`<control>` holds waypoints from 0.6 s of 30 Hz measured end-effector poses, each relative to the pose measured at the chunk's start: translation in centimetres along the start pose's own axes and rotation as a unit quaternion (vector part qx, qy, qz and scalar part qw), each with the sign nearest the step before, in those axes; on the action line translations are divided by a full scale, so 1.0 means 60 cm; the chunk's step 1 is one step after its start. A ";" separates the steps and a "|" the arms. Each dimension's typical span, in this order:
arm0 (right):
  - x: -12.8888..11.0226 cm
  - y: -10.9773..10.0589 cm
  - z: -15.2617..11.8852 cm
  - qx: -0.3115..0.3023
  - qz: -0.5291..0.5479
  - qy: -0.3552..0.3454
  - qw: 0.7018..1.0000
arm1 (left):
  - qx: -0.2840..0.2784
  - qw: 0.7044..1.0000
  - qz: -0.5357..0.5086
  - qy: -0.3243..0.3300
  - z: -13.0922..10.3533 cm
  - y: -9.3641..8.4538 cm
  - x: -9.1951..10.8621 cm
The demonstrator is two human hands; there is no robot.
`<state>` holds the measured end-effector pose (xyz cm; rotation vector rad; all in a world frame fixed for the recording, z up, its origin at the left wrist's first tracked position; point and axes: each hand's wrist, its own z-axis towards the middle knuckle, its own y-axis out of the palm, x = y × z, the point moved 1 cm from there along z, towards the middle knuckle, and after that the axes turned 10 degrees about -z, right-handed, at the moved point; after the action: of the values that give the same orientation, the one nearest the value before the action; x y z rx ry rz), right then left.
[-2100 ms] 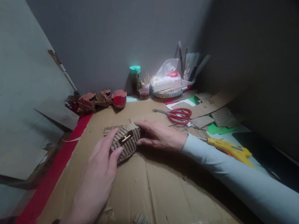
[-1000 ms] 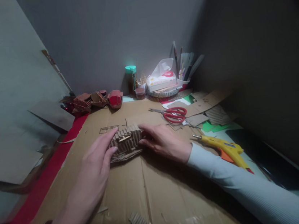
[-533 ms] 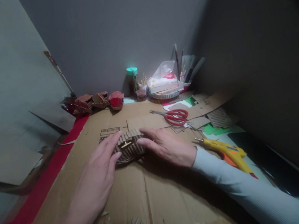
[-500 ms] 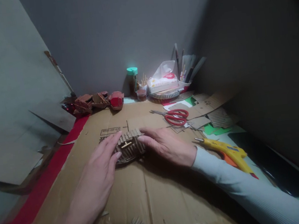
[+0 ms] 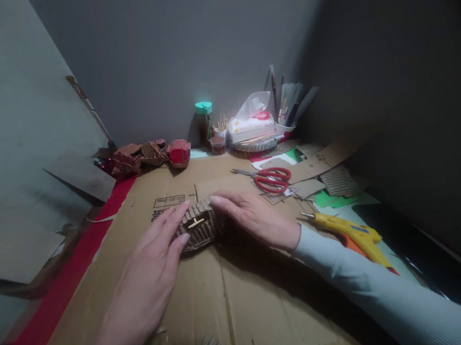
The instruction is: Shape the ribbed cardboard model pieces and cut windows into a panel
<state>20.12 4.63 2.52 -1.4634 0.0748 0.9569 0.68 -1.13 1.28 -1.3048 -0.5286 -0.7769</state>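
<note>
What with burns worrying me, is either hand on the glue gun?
No: the left hand and right hand touch the ridged cardboard piece; the glue gun lies apart.

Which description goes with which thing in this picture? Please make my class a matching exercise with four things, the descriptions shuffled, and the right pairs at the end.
Things
1. cardboard model
2. scissors
3. glue gun
4. bottle

Descriptions
A. mostly yellow, beside the light blue sleeve
B. turquoise-lidded, standing at the back
C. ridged, between the left hand and the right hand
D. red-handled, lying flat

Right pairs: 1-C, 2-D, 3-A, 4-B
</note>
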 end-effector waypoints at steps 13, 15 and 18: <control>0.004 0.004 0.003 -0.037 0.004 0.028 0.999 | 0.015 0.999 -0.026 -0.029 -0.001 -0.003 0.007; 0.004 0.006 0.001 -0.041 -0.006 0.030 0.999 | 0.005 0.999 -0.022 -0.031 0.000 -0.001 0.004; 0.002 0.007 0.001 -0.043 -0.021 0.032 0.998 | 0.005 0.999 -0.014 -0.033 0.001 0.003 -0.004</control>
<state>19.95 4.67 2.13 -1.5689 0.0505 0.8890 0.64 -1.02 0.97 -1.3193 -0.6033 -0.7560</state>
